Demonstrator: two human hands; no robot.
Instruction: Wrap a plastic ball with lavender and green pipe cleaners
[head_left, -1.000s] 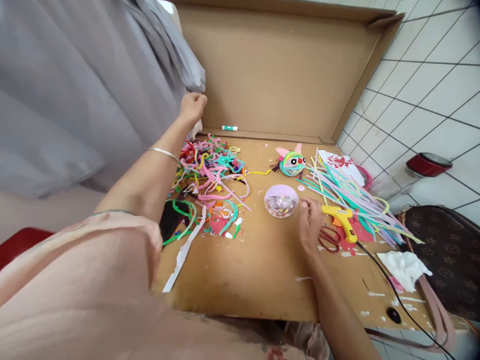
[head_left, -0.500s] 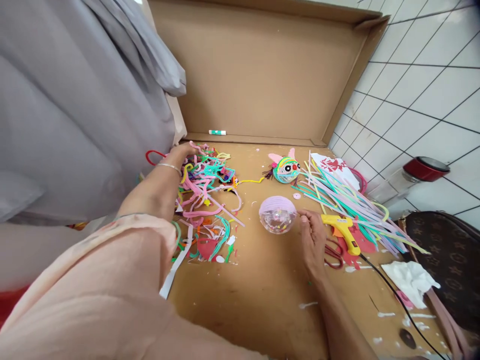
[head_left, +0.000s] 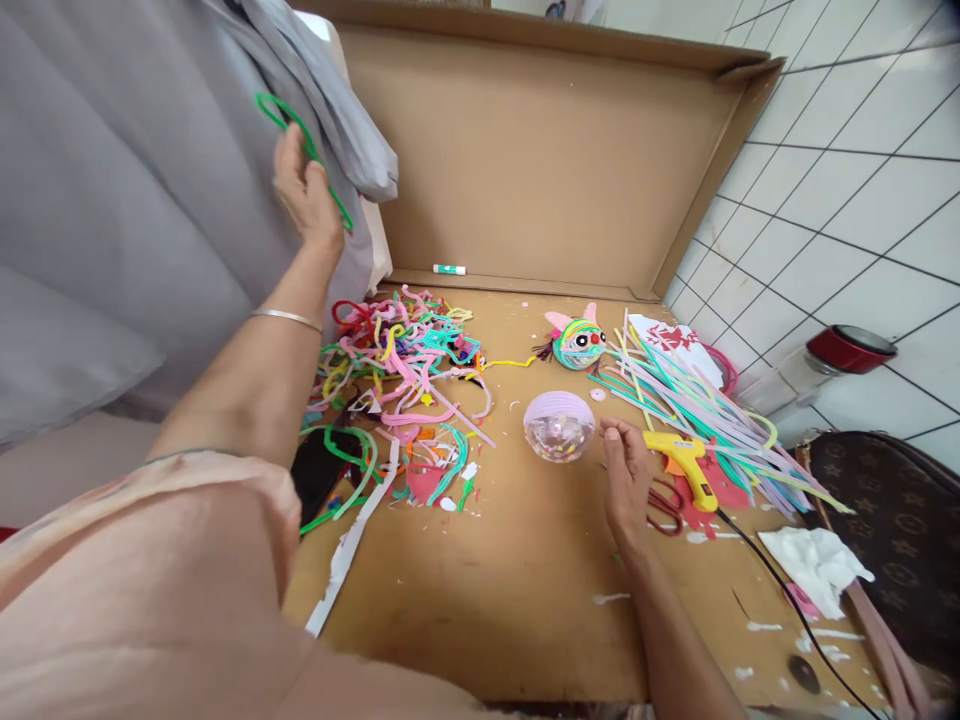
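High at the left, in front of the grey curtain, my left hand is closed on a bent green pipe cleaner, a little blurred. Below it spreads a tangled heap of coloured pipe cleaners. My right hand rests on the table with curled fingers, close to the right side of a clear ball. Lilac strands cover the ball's top. Whatever lies inside those fingers is hidden. Behind the ball sits a wrapped animal-like ball with pink ears, eyes and a red nose.
A yellow glue gun with a black cord lies right of my right hand, over red-handled scissors. Straight pipe cleaners fan out behind it. A red-lidded jar, brown bag and crumpled tissue line the right side. Cardboard stands behind.
My left hand has risen out of the heap, up and to the left, with the green pipe cleaner in it. My right hand has stayed beside the ball. The view has shifted slightly.
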